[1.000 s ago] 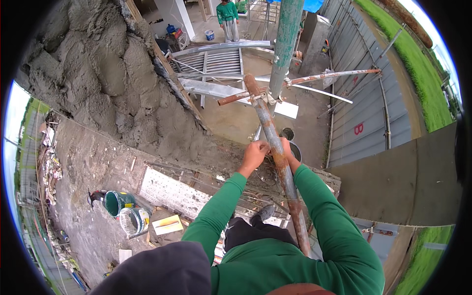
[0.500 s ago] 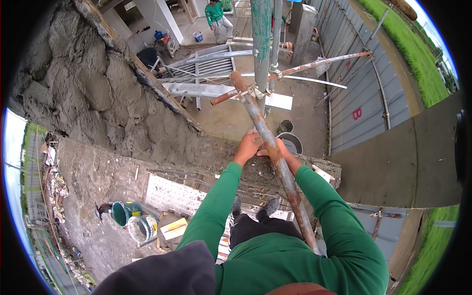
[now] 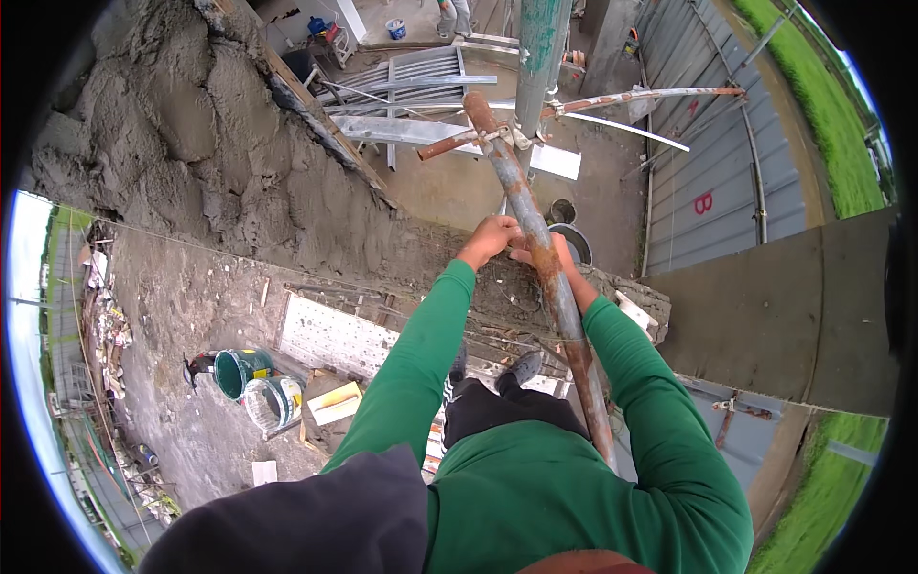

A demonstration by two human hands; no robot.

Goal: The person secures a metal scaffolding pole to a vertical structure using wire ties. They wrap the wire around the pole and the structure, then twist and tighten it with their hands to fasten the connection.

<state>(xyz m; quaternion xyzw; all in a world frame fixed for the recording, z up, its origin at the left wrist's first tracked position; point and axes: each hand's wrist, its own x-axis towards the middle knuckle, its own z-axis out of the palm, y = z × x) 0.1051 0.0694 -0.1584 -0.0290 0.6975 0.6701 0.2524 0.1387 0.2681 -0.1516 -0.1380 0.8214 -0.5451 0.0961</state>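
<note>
Flanking the rusty pipe (image 3: 548,273), both hands (image 3: 491,239) close together, partly curled, exact grip unclear

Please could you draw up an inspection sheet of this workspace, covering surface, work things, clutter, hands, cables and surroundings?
Surface: rough, grey, mortar-covered ledge.
Work things: long, rust-streaked grey metal pipe, slanting; short rusty metal crosspiece near its upper end.
Clutter: green plastic bucket, whitish plastic bucket and flat yellow-and-white board, lower left.
Left hand: fingers bent, left of the pipe; grip unclear.
Right hand: partly hidden behind the pipe; grip unclear.
Cables: nothing seen near the hands.
Surroundings: grey corrugated metal fence and green grass on the right; grey-trousered person, partly visible at the top.
</note>
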